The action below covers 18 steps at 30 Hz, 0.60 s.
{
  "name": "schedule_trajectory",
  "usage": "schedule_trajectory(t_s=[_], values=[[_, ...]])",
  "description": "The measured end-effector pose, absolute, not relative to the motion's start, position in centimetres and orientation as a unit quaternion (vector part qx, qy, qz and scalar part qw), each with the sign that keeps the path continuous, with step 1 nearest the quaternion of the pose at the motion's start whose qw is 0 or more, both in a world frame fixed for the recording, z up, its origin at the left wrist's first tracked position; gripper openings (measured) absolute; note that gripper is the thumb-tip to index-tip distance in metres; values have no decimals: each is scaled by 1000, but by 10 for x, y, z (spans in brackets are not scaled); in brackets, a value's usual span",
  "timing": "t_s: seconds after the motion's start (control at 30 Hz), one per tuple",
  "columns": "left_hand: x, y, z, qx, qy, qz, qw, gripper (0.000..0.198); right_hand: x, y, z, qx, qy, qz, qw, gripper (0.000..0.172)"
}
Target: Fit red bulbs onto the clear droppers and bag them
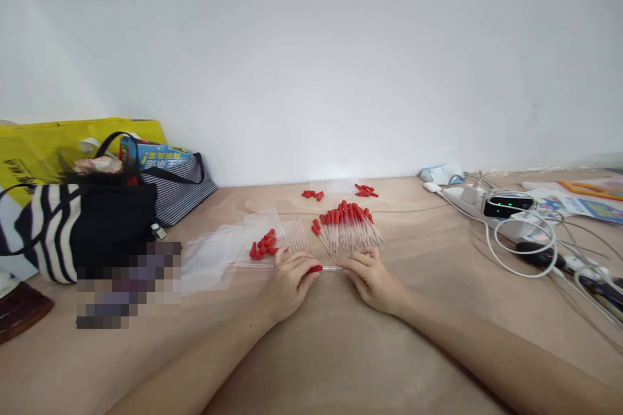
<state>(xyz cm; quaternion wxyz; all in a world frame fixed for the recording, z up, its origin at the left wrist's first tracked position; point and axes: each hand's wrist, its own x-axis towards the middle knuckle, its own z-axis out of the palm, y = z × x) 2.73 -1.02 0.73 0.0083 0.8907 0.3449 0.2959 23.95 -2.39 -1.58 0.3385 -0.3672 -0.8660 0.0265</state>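
My left hand [292, 280] is closed on a red rubber dropper bulb [315, 268]. From the bulb a clear thin dropper tube [331, 268] runs across to my right hand [370, 279], whose fingers are closed on its other end. Tube and bulb lie level, just above the table, and appear joined; the fingers hide the ends. Beyond my hands lies a fanned pile of droppers [348, 224] with red bulbs. Loose red bulbs [264, 245] sit on clear plastic bags [214, 253] near my left hand, beside a row of bare tubes [294, 234].
Against the wall lie more bulbs [312, 194] and tubes [341, 189]. At the left stand a striped bag [180, 191], a black bag [107, 227] and a yellow bag [29, 149]. A power strip [457, 201] and tangled white cables [496, 253] occupy the right side.
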Motion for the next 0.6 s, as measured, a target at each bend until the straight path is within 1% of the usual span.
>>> schedule_trajectory(t_s=[0.2,0.4,0.6], values=[[28,-10,7,888,350,298,18,11,239,-24,-15,-365,-860,26,357,26],[27,-11,7,886,351,301,28,12,240,-24,-14,-366,-865,56,338,26],[30,-13,8,890,328,315,20,18,242,-23,-13,-343,-873,82,337,25]])
